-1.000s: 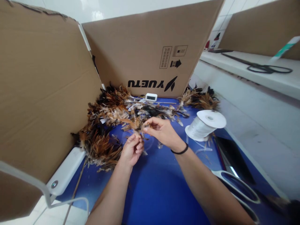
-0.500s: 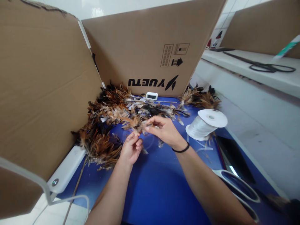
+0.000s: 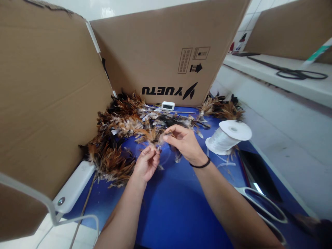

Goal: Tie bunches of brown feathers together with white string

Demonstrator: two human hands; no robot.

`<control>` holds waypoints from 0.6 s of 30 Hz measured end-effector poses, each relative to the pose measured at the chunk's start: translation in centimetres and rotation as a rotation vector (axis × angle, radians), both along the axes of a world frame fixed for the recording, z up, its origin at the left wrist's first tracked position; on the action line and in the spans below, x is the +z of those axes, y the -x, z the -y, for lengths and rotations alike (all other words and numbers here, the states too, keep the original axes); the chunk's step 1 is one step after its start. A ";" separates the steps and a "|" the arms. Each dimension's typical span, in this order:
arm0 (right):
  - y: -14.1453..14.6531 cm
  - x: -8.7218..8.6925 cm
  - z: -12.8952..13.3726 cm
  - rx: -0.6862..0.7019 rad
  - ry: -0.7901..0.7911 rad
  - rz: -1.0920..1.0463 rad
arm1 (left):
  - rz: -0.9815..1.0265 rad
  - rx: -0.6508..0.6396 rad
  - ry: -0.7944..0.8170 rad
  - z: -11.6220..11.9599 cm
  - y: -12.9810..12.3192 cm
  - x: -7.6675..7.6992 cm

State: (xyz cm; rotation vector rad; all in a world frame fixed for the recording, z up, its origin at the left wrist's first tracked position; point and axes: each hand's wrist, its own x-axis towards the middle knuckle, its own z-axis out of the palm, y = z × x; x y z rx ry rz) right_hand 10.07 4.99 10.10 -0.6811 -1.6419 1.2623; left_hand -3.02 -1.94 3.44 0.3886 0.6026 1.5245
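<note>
Over the blue tabletop (image 3: 176, 207), my left hand (image 3: 147, 160) pinches the pale base of a small brown feather bunch (image 3: 147, 135). My right hand (image 3: 183, 142), with a black band at the wrist, is closed by thumb and forefinger on fluffy feather parts just right of it. The fingertips of both hands are close together; exactly which feather each one grips is blurred. Beyond the hands lie more loose dark and brown feathers (image 3: 171, 120). A large heap of brown and black feathers (image 3: 111, 160) spreads at the left.
A white spool (image 3: 225, 138) of clear band stands at the right, near a dark phone (image 3: 259, 176) and white-handled scissors (image 3: 264, 204). Cardboard panels (image 3: 155, 52) wall the back and left. A white power bank (image 3: 75, 186) with a cable lies left; a small digital display (image 3: 168, 105) sits behind.
My right hand has shifted slightly up, with its fingers still on the feathers. My left hand has stayed nearly in place, its fingertips turned a little to the right.
</note>
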 end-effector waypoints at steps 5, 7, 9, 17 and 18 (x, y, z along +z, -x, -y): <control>-0.1 0.0 0.0 0.004 -0.071 0.054 | 0.029 0.002 0.033 0.1 0.1 0.1; -0.1 -0.1 -0.1 0.005 -0.137 0.110 | 0.044 -0.020 0.027 0.1 0.2 0.1; -0.1 -0.3 -0.1 0.010 -0.191 0.145 | 0.050 -0.062 0.002 0.2 0.2 0.2; 0.1 -0.7 -0.3 0.039 -0.269 0.172 | 0.067 -0.114 -0.004 0.5 0.2 0.3; 0.1 -0.7 -0.3 0.046 -0.266 0.169 | 0.070 -0.115 -0.006 0.5 0.2 0.3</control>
